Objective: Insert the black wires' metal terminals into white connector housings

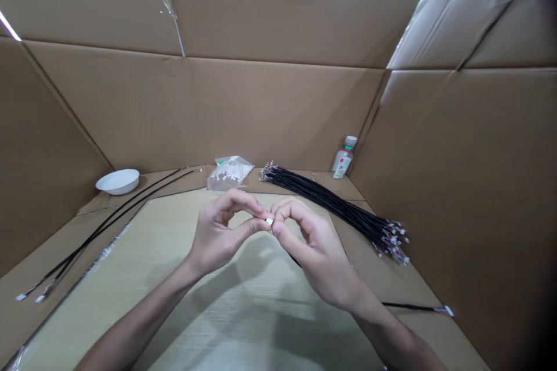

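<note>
Both hands meet at the middle, above the board. Thumb and fingertips of my left hand (pixel 220 235) pinch a small white connector (pixel 270 221). My right hand (pixel 315 249) is closed from the other side, its fingertips against the connector and on a black cable (pixel 411 306). A short stretch of that cable shows under my right palm; the rest passes behind the wrist, and its far end with a white plug lies at the right. The wire ends between the fingertips are hidden.
A bundle of black cables (pixel 331 194) lies at the back right, near a bottle (pixel 343 157). A plastic bag of white pieces (pixel 230 174) sits at the back. Two separate cables (pixel 98 233) and a white bowl (pixel 118 182) are at left. Cardboard walls (pixel 278 110) surround the board (pixel 174 226).
</note>
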Demonstrator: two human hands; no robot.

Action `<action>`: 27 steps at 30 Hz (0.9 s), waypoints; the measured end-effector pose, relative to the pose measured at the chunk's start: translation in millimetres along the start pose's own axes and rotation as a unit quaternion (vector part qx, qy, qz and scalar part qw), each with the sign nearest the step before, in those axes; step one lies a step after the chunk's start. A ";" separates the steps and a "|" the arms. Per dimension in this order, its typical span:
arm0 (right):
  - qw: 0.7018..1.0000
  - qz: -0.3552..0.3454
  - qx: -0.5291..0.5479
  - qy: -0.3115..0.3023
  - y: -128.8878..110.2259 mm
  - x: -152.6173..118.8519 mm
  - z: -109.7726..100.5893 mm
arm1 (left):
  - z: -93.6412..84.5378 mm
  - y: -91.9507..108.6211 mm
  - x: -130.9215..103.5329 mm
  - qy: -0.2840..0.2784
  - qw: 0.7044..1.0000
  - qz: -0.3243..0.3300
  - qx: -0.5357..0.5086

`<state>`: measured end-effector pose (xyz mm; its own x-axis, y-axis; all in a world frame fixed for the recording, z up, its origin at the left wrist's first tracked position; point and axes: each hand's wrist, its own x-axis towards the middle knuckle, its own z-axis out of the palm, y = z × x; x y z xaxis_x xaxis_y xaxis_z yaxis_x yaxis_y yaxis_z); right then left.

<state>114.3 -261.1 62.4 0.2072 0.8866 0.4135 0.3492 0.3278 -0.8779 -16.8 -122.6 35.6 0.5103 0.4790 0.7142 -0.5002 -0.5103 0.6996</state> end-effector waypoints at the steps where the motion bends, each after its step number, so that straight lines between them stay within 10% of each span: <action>1: 1.000 -0.008 -0.022 0.007 -0.9 -0.9 1.1 | -0.7 0.5 0.8 -0.009 1.000 0.006 0.003; 14: 0.958 -0.158 -0.228 0.069 -3.2 -6.4 5.2 | 13.7 11.9 -6.8 0.072 0.997 -0.002 -0.030; 27: 0.969 -0.134 -0.076 0.190 4.5 -7.7 21.9 | 19.8 16.2 -6.6 0.125 0.987 -0.022 -0.093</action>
<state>94.3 -259.4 49.9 0.4023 0.5816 0.7071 0.5623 0.4525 -0.6921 -14.4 -148.2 41.8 0.3573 0.6716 0.6491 -0.6130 -0.3557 0.7054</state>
